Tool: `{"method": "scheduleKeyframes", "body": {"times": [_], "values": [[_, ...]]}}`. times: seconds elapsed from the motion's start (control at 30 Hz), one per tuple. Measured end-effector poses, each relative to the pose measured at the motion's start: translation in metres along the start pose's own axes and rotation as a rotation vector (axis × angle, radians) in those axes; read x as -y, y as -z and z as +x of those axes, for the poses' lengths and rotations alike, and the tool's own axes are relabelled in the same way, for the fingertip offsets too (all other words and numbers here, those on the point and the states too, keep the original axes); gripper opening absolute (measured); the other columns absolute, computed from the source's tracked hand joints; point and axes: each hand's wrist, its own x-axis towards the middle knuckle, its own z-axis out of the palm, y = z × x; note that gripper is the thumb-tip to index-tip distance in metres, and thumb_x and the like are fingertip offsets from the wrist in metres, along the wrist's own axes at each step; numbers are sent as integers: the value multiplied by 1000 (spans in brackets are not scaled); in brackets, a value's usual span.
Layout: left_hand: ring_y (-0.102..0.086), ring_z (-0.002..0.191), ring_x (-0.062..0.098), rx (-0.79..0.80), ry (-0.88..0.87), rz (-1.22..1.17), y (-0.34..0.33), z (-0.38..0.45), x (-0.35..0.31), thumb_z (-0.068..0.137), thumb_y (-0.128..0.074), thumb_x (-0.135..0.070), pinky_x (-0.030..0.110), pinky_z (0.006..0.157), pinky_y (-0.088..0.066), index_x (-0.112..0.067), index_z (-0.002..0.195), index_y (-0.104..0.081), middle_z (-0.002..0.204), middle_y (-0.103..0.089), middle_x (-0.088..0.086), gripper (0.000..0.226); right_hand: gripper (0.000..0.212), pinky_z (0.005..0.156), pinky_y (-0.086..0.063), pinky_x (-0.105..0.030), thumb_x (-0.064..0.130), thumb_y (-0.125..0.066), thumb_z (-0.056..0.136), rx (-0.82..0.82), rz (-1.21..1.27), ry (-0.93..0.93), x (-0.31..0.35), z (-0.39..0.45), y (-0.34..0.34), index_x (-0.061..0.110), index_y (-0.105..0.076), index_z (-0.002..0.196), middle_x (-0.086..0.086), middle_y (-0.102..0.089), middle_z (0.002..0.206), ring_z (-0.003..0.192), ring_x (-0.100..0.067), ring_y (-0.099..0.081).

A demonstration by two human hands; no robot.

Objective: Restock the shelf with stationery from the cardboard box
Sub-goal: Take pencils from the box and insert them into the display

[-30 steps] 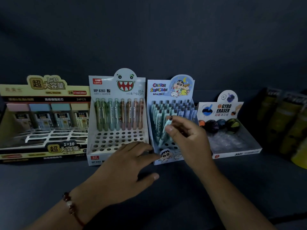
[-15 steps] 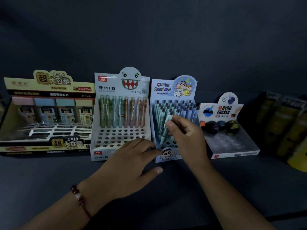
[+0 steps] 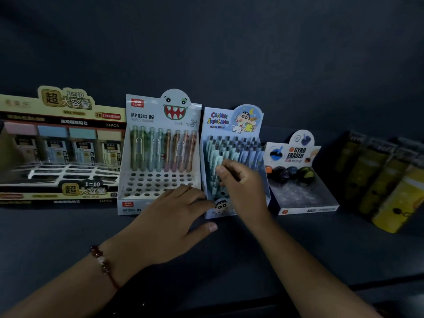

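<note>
Resting flat on the dark shelf (image 3: pixel 68 226), the left hand (image 3: pixel 169 221) is spread with fingertips against the Crayon Shinchan pen box (image 3: pixel 231 125). Just beyond, a pale blue pen (image 3: pixel 214 175) is pinched by the right hand (image 3: pixel 243 187) inside that box.

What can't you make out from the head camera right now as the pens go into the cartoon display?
- Head view: the right hand covers the lower pens in the Crayon Shinchan display; whether it pinches a pen is unclear.
- Left hand covers the front corner of the LANTU display.
- Yellow packs: dim, blurred, cut by the right edge.
- Lead refill box: small print unreadable, cut by the left edge.
- The cardboard box is not in view.
</note>
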Motion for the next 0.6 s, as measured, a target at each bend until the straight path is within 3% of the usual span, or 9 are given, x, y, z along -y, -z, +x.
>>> {"method": "scheduleKeyframes", "body": {"times": [0.13,0.33,0.47,0.6], "values": [[-41,124,8,-18,4,27,-2,-2,-2,95,-15,-68,27,104,-35,-34,140,-47,133,-46,-14,65,28,86,-54,-30,31,-62,96,-16,-26,13,-4,0,1,15,-69,117,29,-61,88,88,8,-61],[-48,120,9,4,33,51,6,-2,-11,95,-15,-67,27,101,-36,-35,135,-53,129,-53,-15,64,23,88,-54,-34,27,-61,97,92,-138,21,-1,-5,19,13,-71,113,0,-72,106,94,-8,-65],[-54,113,5,-54,46,20,12,-8,-44,98,-20,-65,22,95,-35,-41,129,-57,125,-57,-20,54,22,86,-52,-23,30,-60,97,149,-207,25,1,-32,72,22,-70,115,8,-70,110,97,-2,-62],[-44,116,-7,-37,-71,-138,0,-1,-120,96,-25,-66,16,93,-34,-49,127,-55,124,-50,-34,47,15,81,-48,-13,25,-64,94,100,-273,33,-8,-94,157,23,-73,105,12,-68,103,95,2,-61]]}}
